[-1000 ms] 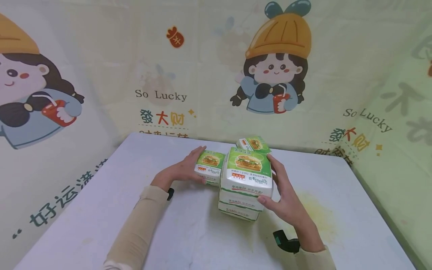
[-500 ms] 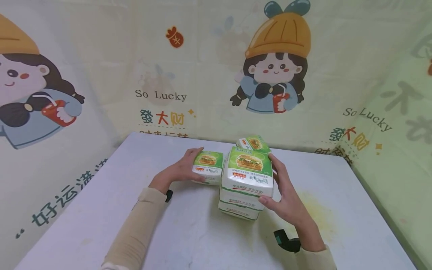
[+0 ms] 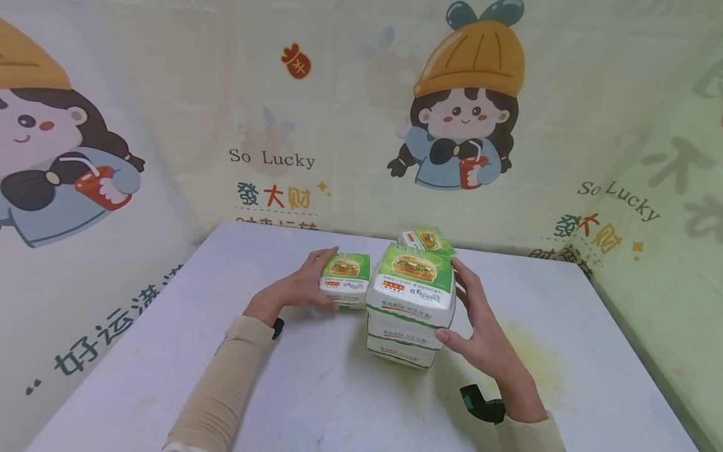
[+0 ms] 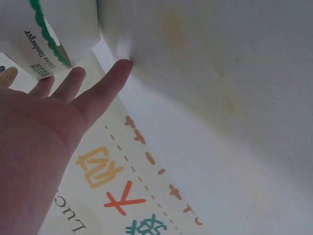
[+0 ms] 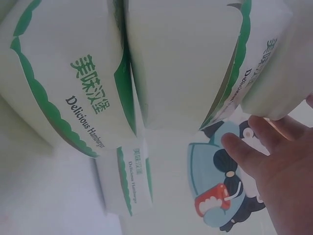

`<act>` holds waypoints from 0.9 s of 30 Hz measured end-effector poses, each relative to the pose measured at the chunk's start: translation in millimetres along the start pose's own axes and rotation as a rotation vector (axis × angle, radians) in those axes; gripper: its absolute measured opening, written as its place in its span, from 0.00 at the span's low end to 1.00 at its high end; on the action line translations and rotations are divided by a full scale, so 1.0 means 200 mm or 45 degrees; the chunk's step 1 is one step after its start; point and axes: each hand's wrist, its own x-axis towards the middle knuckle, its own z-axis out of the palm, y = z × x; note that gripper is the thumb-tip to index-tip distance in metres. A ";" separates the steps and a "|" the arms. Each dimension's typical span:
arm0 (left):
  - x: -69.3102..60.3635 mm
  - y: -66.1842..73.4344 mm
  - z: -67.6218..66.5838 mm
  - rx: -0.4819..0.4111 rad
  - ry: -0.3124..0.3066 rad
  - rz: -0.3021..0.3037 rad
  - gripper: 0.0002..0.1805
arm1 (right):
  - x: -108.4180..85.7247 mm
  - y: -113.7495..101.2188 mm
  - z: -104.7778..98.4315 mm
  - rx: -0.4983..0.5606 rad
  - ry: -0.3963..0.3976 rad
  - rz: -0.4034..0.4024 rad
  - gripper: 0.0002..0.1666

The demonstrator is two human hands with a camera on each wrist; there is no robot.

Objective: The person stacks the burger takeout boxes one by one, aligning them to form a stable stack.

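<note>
Three white and green burger boxes [image 3: 410, 307] stand stacked on the table; the top one leans slightly out of line with those below. My right hand [image 3: 488, 339] holds the right side of the stack's upper part, thumb at the near corner and fingers at the far side. Just left of the stack sits a single burger box [image 3: 345, 280]. My left hand [image 3: 300, 282] rests its fingers and thumb around that box's left side. In the left wrist view the fingertips touch the box [image 4: 46, 36]. The right wrist view shows the stacked boxes [image 5: 93, 78] close up.
Behind the stack lies another burger box [image 3: 427, 240], partly hidden, near the back edge of the white table [image 3: 316, 389]. A printed cloth [image 3: 350, 125] hangs behind and at both sides. A yellowish stain [image 3: 531, 358] marks the table at the right.
My left hand and the single box have shifted slightly left, away from the stack. The top box of the stack has turned and moved a little left under my right hand.
</note>
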 end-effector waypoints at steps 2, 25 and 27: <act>0.00 0.00 0.00 -0.013 0.016 -0.001 0.65 | 0.00 0.00 0.00 -0.002 0.003 0.002 0.65; -0.09 0.07 -0.14 -0.187 0.206 -0.033 0.58 | 0.00 0.00 -0.01 -0.029 0.011 0.042 0.62; -0.09 0.08 -0.16 -0.189 0.229 -0.005 0.58 | 0.00 0.00 -0.01 -0.033 0.010 0.041 0.62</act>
